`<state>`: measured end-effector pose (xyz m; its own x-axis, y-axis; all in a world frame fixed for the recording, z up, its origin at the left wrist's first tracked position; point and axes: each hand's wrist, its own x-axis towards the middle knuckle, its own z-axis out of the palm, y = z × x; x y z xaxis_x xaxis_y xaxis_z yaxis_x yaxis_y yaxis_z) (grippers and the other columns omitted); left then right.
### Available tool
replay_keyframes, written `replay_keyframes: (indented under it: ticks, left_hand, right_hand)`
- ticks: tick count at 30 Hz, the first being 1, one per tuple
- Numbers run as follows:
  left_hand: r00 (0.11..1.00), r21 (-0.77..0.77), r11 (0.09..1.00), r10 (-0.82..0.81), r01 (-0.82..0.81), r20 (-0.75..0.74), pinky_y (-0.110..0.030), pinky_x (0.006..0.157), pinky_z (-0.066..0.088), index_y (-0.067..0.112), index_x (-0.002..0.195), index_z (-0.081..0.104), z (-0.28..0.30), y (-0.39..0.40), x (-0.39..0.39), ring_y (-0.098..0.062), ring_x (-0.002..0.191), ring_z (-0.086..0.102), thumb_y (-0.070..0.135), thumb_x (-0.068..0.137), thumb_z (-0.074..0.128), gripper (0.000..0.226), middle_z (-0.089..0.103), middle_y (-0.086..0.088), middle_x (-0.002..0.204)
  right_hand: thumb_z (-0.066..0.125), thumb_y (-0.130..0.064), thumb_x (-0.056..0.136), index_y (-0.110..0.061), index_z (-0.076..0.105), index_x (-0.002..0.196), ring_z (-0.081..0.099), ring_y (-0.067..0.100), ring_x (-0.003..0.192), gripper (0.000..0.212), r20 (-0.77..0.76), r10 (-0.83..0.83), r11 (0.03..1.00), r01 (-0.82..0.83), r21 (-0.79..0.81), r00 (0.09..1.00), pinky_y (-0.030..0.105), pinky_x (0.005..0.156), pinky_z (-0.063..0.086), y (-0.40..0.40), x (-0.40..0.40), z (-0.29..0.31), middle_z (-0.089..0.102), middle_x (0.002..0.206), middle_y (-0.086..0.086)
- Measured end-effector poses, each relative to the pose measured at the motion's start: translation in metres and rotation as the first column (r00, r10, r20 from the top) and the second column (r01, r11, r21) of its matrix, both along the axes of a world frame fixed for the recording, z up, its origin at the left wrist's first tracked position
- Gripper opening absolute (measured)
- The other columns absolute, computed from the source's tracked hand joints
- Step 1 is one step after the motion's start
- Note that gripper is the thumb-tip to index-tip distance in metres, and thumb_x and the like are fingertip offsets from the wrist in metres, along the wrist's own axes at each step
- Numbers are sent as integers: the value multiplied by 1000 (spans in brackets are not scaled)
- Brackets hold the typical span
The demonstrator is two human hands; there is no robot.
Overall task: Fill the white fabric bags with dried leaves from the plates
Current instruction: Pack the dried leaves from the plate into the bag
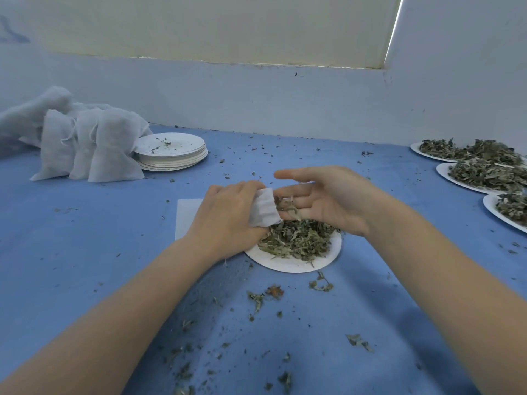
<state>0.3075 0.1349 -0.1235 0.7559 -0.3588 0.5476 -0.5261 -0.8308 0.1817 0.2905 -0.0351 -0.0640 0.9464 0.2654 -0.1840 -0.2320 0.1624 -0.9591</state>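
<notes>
Loose crumbs [265, 297] litter my table's [85, 223] near edge. My left hand [225, 218] pinches a crumpled white bag [263, 207]; my right hand [328, 199], fingers spread, hovers above the plate [296, 263] of dried leaves [296, 240].

Blue table [85, 252] bears plates [171, 155], bags [85, 143], leaf crumbs [265, 295].

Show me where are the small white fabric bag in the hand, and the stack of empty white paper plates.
Small white fabric bag [263, 206]: head view, on its bunched cloth beside the left hand.
Stack of empty white paper plates [182, 146]: head view, on the top plate's bare surface.

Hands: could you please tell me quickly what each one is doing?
Left hand: grips the white bag.
Right hand: open, leaves on its fingers.
</notes>
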Motion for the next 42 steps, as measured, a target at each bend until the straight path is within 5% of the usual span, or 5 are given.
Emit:
replay_keyframes:
  ticks: [5, 12, 23, 35, 42]
  left_hand:
    - [999, 6, 999, 33, -33, 8, -27, 88, 23, 20, 122, 48, 2, 4, 1, -19, 104, 53, 38, 77, 64, 51, 59, 5, 113]
    - [999, 21, 999, 49, -49, 7, -29, 90, 22, 19, 122, 47, 1, 4, 2, -21, 103, 52, 36, 78, 64, 50, 59, 2, 112]
    - [998, -6, 999, 54, -54, -10, -30, 89, 24, 19, 119, 49, -1, 6, 3, -23, 99, 54, 37, 78, 63, 47, 60, 1, 107]
    - [999, -13, 999, 50, -50, -4, -29, 87, 24, 19, 118, 49, -3, 7, 5, -21, 97, 54, 36, 78, 66, 46, 60, 2, 105]
    - [998, -27, 998, 63, -64, -10, -28, 87, 22, 18, 119, 49, -3, 8, 5, -22, 97, 53, 33, 77, 65, 47, 60, 1, 106]
  right_hand:
    - [43, -18, 97, -23, 63, 112, 65, 13, 102, 25, 175, 95, 881, -1, -473, 980, 36, 95, 48, -16, 1, 9, 73, 101, 0]
    - [51, -40, 92, -27, 66, 112, 53, 12, 94, 28, 258, 309, 85, 243, -966, 916, 26, 79, 42, -30, 2, 7, 64, 114, -5]
    - [54, -18, 86, -34, 48, 128, 56, 17, 96, 45, -98, 331, -149, -51, -988, 939, 27, 75, 43, -40, 1, 7, 58, 113, -2]
    - [63, -4, 77, -19, 72, 80, 64, 3, 58, 18, 275, 257, 193, 230, -954, 927, 10, 45, 40, -54, 12, 6, 69, 67, -5]
    - [66, -39, 83, -39, 67, 100, 67, 11, 68, 18, 222, 365, 320, 102, -942, 904, 12, 58, 45, -40, 5, 1, 60, 101, -15]
